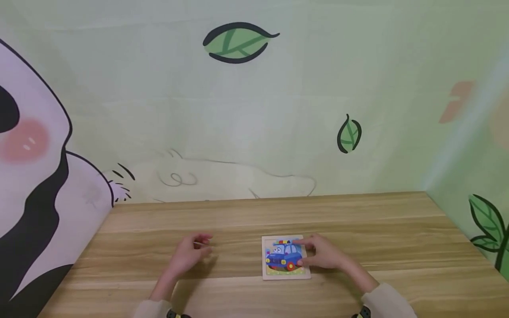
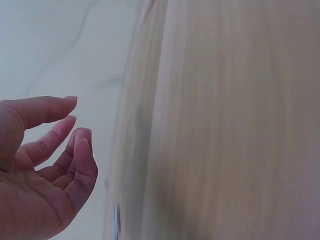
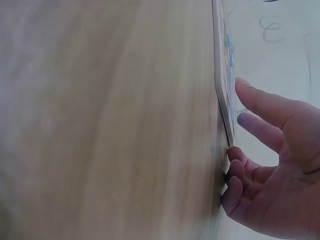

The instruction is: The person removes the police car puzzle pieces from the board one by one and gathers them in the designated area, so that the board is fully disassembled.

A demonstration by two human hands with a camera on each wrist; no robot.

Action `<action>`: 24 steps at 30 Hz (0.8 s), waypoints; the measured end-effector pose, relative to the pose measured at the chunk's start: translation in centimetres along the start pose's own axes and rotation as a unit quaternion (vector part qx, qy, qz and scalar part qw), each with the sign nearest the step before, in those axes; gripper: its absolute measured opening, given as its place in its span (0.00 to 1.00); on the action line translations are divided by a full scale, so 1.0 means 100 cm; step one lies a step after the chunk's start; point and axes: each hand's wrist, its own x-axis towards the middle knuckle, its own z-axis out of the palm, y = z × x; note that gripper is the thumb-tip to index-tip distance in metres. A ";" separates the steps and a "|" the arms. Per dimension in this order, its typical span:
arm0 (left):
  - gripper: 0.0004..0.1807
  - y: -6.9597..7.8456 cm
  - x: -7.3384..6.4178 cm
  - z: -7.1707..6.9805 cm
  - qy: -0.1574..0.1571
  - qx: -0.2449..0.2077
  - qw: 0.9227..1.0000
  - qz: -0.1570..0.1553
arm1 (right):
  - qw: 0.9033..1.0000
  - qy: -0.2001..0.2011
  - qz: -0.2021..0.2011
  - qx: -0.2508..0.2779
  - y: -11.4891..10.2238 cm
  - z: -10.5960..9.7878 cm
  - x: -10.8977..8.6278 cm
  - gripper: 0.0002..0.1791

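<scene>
A square wooden picture puzzle [image 1: 283,258] with a blue cartoon police car lies flat on the table. The person's right hand [image 1: 325,253] is at its right side, thumb and index finger spread over the picture. In the right wrist view, the thumb [image 3: 260,102] is close to the puzzle's face, while the other fingers curl loosely by its near edge [image 3: 226,107]. Whether the thumb presses on it cannot be told. The left hand [image 1: 191,254] hovers left of the puzzle, apart from it. Its loosely bent fingers [image 2: 82,170] hold nothing.
The wood-grain table [image 1: 222,221] runs back to a pale green wall [image 1: 254,110] printed with leaves and a large panda [image 1: 39,176]. Pencil-like scribbles mark the wall low down, behind the table. Another wall panel [image 1: 477,176] borders the right side.
</scene>
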 end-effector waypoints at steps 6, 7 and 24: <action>0.17 0.027 0.001 0.041 -0.070 -0.036 0.996 0.051 | 1.000 0.004 0.007 -0.008 0.001 0.001 0.000 0.31; 0.17 0.031 0.001 0.047 -0.081 -0.039 0.994 0.055 | 1.000 0.004 0.009 -0.007 0.001 0.001 0.000 0.31; 0.13 0.061 0.020 0.120 -0.154 -0.053 0.987 -0.003 | 1.000 -0.002 0.018 -0.003 -0.002 -0.001 -0.001 0.29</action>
